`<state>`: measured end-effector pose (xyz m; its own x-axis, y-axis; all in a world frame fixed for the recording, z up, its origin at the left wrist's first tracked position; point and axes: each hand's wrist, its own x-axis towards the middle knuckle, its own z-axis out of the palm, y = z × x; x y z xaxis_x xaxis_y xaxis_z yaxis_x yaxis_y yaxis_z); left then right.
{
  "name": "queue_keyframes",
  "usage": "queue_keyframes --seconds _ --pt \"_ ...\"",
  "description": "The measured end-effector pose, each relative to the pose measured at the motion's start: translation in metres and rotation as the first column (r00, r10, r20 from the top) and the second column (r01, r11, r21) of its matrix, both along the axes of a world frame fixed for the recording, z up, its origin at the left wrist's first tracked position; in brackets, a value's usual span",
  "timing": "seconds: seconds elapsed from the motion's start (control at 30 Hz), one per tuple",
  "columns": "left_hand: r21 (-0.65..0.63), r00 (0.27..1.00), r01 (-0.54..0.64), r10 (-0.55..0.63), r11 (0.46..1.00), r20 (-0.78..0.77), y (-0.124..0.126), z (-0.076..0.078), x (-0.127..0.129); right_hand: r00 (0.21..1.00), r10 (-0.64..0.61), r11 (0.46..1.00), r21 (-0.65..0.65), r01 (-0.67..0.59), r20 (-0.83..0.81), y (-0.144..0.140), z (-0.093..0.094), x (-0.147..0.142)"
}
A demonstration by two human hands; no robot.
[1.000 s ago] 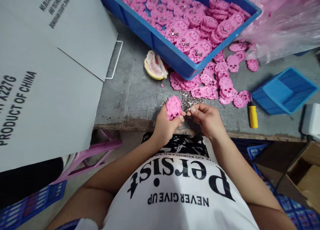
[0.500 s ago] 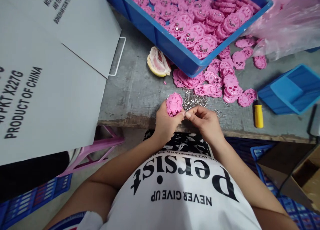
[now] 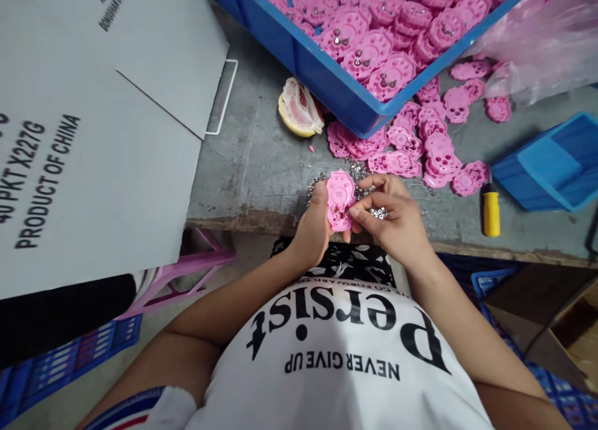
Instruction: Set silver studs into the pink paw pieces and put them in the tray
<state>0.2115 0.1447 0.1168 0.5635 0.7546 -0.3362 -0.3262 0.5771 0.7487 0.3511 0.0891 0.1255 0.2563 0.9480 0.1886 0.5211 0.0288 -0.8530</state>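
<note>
My left hand (image 3: 316, 225) grips a pink plastic plate (image 3: 341, 193) with a scalloped edge, its face turned up, near the table's front edge. The lower end of the plate has a few round holes, with dark bits showing in them. My right hand (image 3: 395, 215) is pinched at the plate's lower right side, thumb and forefinger touching the holes; whatever is between the fingertips is too small to make out. Small shiny metal parts (image 3: 379, 213) lie in a heap behind and beneath both hands.
A blue bin (image 3: 369, 121) of pink plates stands at the back, with loose pink plates (image 3: 439, 152) before it. A cut pomelo piece (image 3: 299, 109) lies left of them. To the right are a yellow-handled screwdriver (image 3: 491, 214) and a blue tray (image 3: 551, 162). A carton (image 3: 140, 187) fills the left.
My left hand has turned the pink plate, so its holed end now shows. My right hand's pinch has come from beside the left thumb onto the plate's holes. The view has shifted slightly.
</note>
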Motion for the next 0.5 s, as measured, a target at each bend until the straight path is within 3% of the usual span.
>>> queue_keyframes --seconds 0.5 --pt "0.157 0.979 0.201 -0.196 0.967 -0.048 -0.004 -0.015 -0.006 0.982 0.178 0.969 -0.185 -0.164 0.063 0.006 0.006 0.014"
